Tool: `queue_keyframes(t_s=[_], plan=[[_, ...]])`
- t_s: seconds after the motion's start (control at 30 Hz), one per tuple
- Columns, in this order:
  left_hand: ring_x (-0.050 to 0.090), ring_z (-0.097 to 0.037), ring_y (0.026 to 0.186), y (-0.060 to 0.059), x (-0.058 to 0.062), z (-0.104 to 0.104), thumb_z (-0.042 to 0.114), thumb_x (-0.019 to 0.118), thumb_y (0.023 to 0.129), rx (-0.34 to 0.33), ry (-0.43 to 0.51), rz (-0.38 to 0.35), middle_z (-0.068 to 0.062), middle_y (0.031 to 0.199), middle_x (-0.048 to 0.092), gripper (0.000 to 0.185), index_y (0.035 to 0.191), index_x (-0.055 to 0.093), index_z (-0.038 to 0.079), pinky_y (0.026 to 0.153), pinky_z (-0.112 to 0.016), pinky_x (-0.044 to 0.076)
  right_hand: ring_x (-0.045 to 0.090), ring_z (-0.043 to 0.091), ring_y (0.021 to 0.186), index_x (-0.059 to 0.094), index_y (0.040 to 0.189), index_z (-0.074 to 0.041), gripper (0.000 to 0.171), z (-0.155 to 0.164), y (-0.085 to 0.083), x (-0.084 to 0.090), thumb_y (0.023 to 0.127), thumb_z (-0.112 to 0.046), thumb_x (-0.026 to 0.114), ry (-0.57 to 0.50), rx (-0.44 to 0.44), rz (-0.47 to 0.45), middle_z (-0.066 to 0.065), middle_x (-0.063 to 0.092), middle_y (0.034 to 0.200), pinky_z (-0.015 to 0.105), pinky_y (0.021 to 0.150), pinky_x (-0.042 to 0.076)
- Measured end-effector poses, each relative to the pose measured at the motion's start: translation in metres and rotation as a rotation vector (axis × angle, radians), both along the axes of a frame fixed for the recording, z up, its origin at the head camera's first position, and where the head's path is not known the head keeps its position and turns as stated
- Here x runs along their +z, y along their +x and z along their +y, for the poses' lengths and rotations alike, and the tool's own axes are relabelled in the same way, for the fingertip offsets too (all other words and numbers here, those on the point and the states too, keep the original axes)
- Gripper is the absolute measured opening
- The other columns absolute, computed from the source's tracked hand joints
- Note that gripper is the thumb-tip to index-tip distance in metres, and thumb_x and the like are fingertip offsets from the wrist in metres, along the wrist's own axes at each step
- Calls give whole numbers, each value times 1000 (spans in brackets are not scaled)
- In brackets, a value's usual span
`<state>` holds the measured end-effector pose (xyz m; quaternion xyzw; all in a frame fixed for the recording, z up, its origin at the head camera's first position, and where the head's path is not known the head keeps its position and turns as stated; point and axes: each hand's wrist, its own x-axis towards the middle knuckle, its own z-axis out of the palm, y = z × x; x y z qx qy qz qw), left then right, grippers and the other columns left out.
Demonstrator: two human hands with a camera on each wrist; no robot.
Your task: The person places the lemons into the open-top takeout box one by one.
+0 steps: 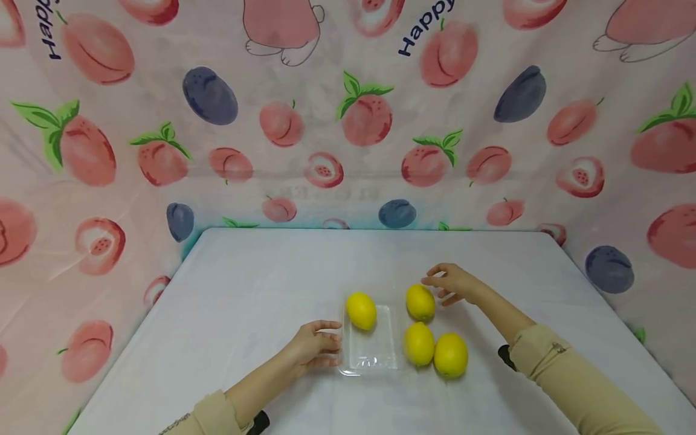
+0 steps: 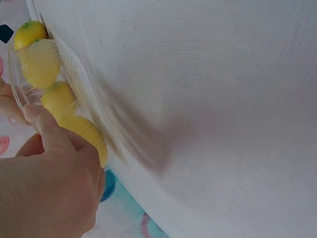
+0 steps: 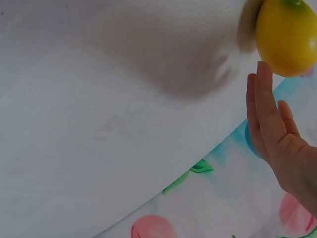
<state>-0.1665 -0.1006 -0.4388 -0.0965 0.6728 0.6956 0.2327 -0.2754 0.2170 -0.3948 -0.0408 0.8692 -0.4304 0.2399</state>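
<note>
A clear plastic tray (image 1: 372,353) lies on the table with one lemon (image 1: 361,311) in its far left part. My left hand (image 1: 315,344) is at the tray's left side, its extended fingers right at the wall; in the left wrist view the thumb (image 2: 49,129) lies along the rim. My right hand (image 1: 454,283) reaches in from the right, fingers loosely extended beside the farthest loose lemon (image 1: 420,302). In the right wrist view a fingertip comes up to the underside of a lemon (image 3: 287,37), and nothing is held.
Two more lemons, one (image 1: 418,344) and another (image 1: 451,355), sit side by side on the white table (image 1: 261,278), right of the tray. A fruit-print cloth (image 1: 326,133) hangs behind the table and along its sides.
</note>
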Motion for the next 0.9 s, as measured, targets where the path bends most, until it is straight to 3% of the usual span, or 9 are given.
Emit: queue_keyframes(t_s=[0.2, 0.5, 0.9], plan=[[59, -13, 70, 0, 1, -2, -5, 57, 87, 9, -10, -3, -6, 88, 58, 41, 126, 48, -3, 64, -30, 60, 57, 26, 85, 40, 131, 2, 59, -12, -1, -4, 92, -38, 58, 54, -1, -52, 25, 45, 120, 37, 75, 59], [59, -13, 71, 2, -2, -1, -4, 57, 87, -12, 12, -1, -6, 87, 57, 41, 127, 47, -4, 66, -30, 60, 56, 25, 82, 41, 130, 5, 56, -19, 4, -6, 93, -35, 56, 97, 8, -80, 21, 48, 109, 37, 73, 59], [59, -13, 70, -1, -5, -1, -6, 55, 87, -3, 22, -1, -1, 82, 57, 38, 125, 48, -3, 66, -30, 60, 57, 22, 75, 37, 132, 6, 55, -23, 4, -13, 91, -25, 58, 68, 31, -86, 20, 53, 106, 38, 70, 59]])
